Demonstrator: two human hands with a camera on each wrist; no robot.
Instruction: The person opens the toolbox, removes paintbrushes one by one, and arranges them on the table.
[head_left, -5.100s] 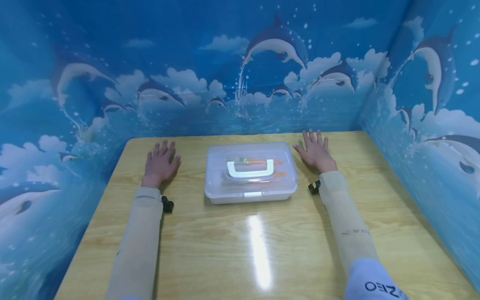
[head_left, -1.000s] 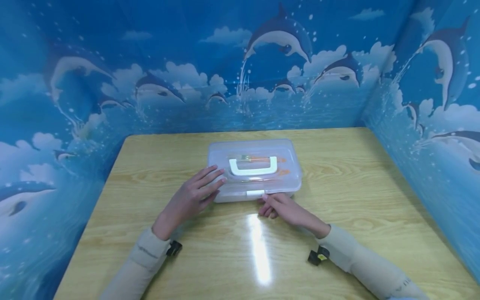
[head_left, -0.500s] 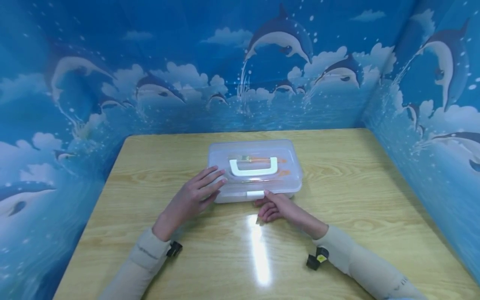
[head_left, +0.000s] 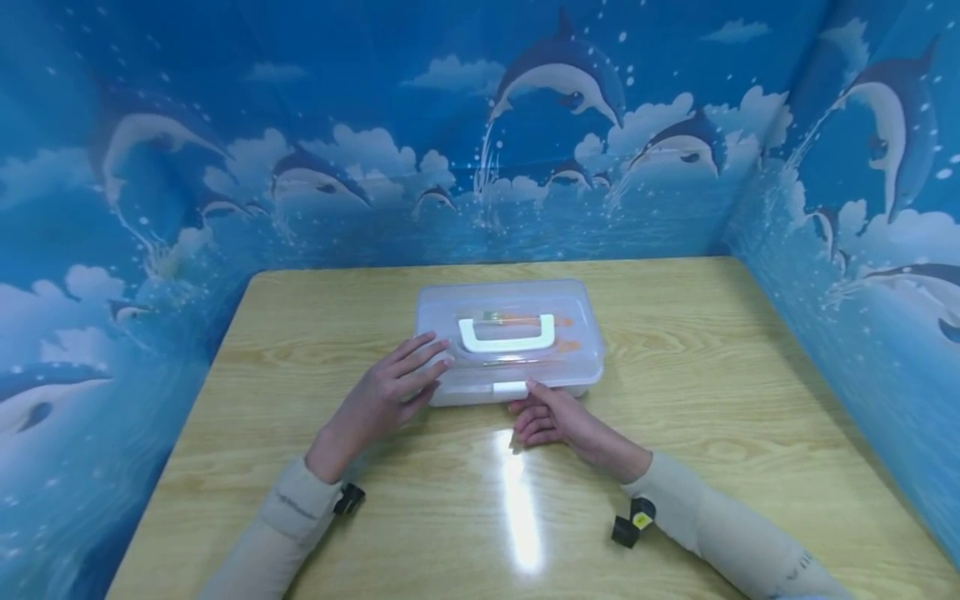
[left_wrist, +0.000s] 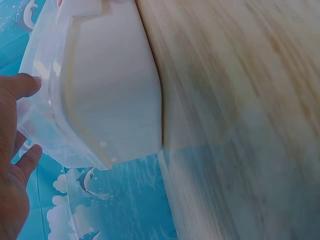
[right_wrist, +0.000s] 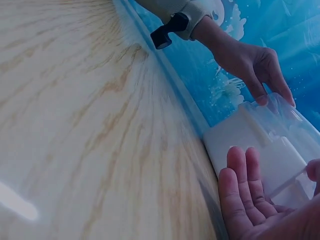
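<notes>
A translucent plastic storage box (head_left: 480, 296) with a white carrying handle (head_left: 506, 344) sits on the table, its lid down. Through the lid show orange-handled paintbrushes (head_left: 517, 319). My left hand (head_left: 382, 387) rests on the lid's front left corner with its fingers extended; the left wrist view shows its fingertips against the clear lid (left_wrist: 42, 95). At the front, my right hand (head_left: 562, 421) pinches the right end of the white latch (head_left: 510, 389), thumb on top and index finger below. The other fingers (right_wrist: 240, 185) of that hand lie in front of the box wall.
The wood-grain table (head_left: 337, 317) surrounds the box on all sides. Behind and beside it hangs a blue dolphin-print curtain (head_left: 375, 233). A small black camera (head_left: 633, 523) is worn on the right wrist, another (head_left: 348, 498) on the left.
Both hands have come from flat on the table beside the box to the box itself. Over the last second the right hand has shifted slightly at the latch; the left stays still.
</notes>
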